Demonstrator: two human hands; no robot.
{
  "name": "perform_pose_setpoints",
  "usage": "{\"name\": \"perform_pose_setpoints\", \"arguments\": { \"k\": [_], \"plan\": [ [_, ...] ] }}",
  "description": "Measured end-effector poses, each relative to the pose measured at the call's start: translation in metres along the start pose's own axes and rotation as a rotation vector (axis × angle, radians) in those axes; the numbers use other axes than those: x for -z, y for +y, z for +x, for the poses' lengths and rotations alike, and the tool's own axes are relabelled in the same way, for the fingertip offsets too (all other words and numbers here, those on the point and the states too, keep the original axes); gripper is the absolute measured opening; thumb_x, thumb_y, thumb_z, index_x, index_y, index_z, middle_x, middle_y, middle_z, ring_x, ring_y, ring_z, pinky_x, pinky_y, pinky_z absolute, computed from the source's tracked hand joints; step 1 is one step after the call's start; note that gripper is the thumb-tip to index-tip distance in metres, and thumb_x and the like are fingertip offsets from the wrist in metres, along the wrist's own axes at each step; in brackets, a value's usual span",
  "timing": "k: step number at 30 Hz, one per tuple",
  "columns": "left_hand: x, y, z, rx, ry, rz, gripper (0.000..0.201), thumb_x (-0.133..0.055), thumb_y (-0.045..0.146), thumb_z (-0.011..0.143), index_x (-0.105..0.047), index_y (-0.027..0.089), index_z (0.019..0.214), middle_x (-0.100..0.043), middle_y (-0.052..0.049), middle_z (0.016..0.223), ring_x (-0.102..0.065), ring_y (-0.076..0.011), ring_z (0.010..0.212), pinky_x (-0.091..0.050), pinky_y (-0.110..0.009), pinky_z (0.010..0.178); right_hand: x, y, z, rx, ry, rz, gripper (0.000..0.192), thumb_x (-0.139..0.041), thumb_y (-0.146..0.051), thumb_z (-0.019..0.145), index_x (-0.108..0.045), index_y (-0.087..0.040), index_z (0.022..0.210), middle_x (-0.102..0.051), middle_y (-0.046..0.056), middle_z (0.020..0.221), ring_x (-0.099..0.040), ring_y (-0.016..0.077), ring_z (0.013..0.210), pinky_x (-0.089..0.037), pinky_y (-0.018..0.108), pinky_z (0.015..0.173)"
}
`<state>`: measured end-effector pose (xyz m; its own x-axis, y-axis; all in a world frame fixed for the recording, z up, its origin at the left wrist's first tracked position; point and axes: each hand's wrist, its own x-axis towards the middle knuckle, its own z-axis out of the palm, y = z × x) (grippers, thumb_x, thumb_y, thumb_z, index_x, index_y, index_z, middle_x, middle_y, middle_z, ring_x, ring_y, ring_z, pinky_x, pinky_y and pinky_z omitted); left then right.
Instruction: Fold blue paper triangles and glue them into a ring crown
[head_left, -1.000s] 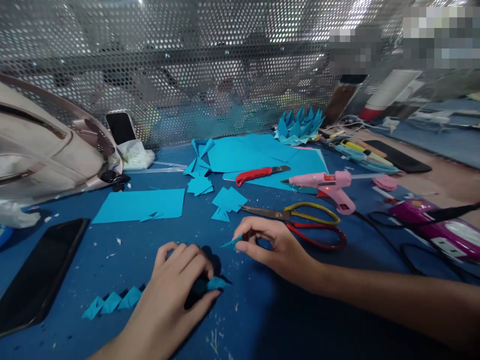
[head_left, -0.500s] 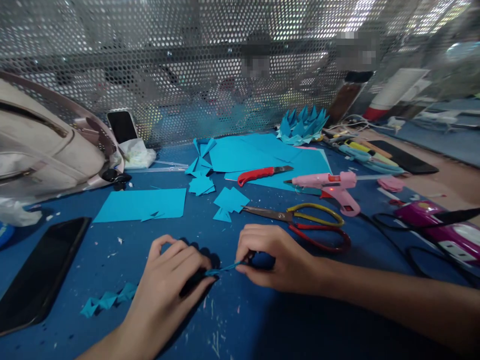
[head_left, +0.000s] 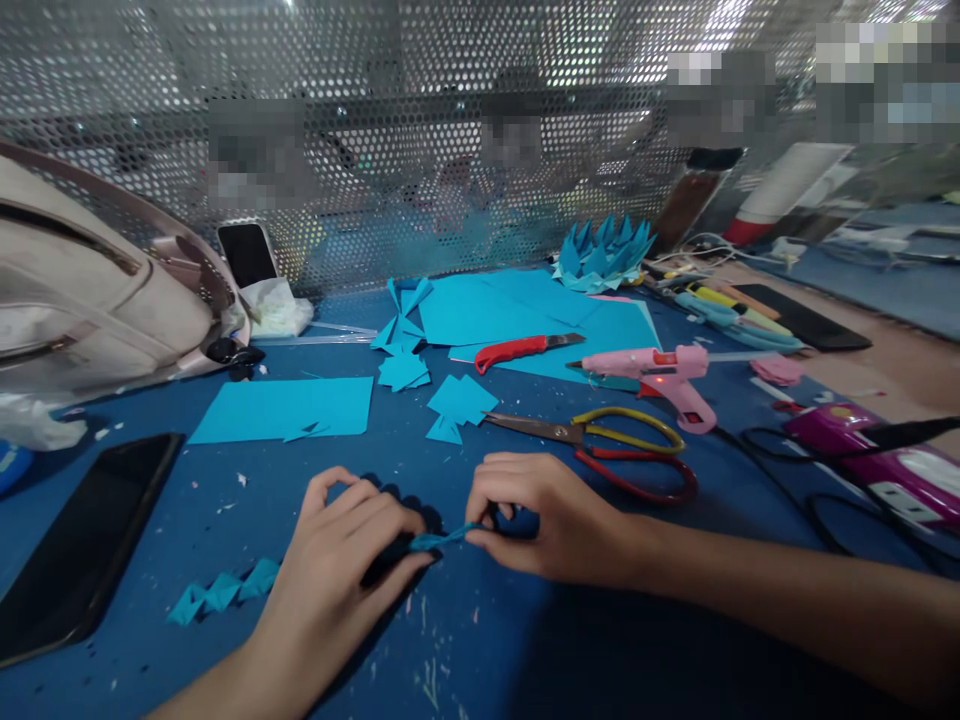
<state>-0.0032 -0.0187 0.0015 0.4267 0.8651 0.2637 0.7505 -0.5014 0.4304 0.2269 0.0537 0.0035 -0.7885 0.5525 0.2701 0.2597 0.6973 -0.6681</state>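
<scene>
On a blue worktop, a person's left hand is closed around folded blue paper; the right hand pinches the paper's right end; a zigzag paper chain shows left of the left hand; scissors lie just beyond the right.

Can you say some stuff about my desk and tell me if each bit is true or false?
1. The left hand and right hand both hold blue paper. True.
2. The knife has a red handle. True.
3. The scissors have one yellow handle and one red. True.
4. The right hand is holding the scissors. False: they lie on the table.
5. The knife is in the left hand. False: it lies on blue sheets.
</scene>
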Motion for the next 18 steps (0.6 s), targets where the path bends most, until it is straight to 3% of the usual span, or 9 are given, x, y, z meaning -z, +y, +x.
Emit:
{"name": "perform_pose_setpoints", "arguments": {
  "k": [6,18],
  "plan": [
    [-0.005,-0.004,0.000,-0.001,0.037,-0.079,0.014,-0.071,0.021,0.088,-0.057,0.023,0.089,-0.067,0.006,0.082,-0.059,-0.0167,0.077,-0.026,-0.040,0.093,-0.004,0.001,-0.001,-0.011,0.030,0.015,0.009,-0.066,-0.018,0.084,-0.062,-0.017,0.076,-0.061,-0.001,0.069,-0.052,0.0107,0.064,-0.036,0.021,0.059],
    [-0.007,-0.005,0.002,0.059,0.076,-0.194,0.016,-0.077,0.017,0.081,-0.062,0.023,0.083,-0.067,0.008,0.079,-0.058,-0.0146,0.074,-0.026,-0.038,0.092,-0.013,-0.010,0.001,-0.187,0.016,0.021,0.012,-0.071,-0.016,0.075,-0.060,-0.018,0.072,-0.060,-0.006,0.065,-0.049,0.0072,0.059,-0.033,0.018,0.058]
  ]
}}
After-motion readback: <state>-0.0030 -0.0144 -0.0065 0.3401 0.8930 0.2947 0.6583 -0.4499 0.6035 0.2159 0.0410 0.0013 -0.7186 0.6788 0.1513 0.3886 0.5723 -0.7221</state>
